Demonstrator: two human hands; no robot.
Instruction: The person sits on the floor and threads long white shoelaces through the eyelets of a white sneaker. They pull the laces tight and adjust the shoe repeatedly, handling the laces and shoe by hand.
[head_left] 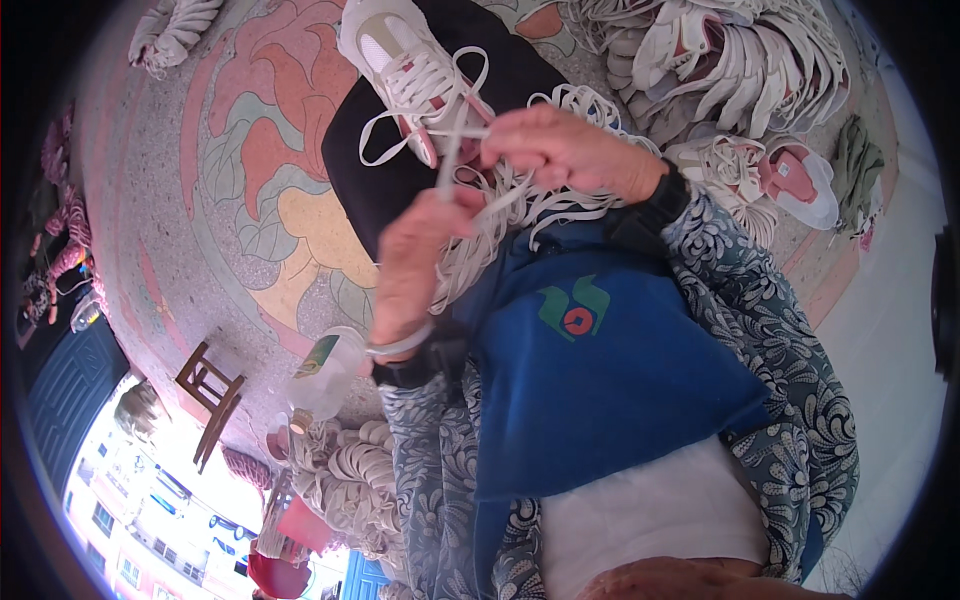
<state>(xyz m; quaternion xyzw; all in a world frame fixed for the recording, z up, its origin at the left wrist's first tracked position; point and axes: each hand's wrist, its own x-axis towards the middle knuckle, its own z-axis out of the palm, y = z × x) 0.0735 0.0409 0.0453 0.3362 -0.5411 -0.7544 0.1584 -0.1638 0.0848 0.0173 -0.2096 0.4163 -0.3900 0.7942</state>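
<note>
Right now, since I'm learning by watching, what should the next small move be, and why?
Probably tuck one of the pale lace strands under the other: they appear to cross between the left hand and the right hand, by the sneaker. Motion blur hides which strand lies on top, so check that first.

A shoe workshop, seemingly: stacked shoe uppers (775,75), loose laces (466,258).
</note>
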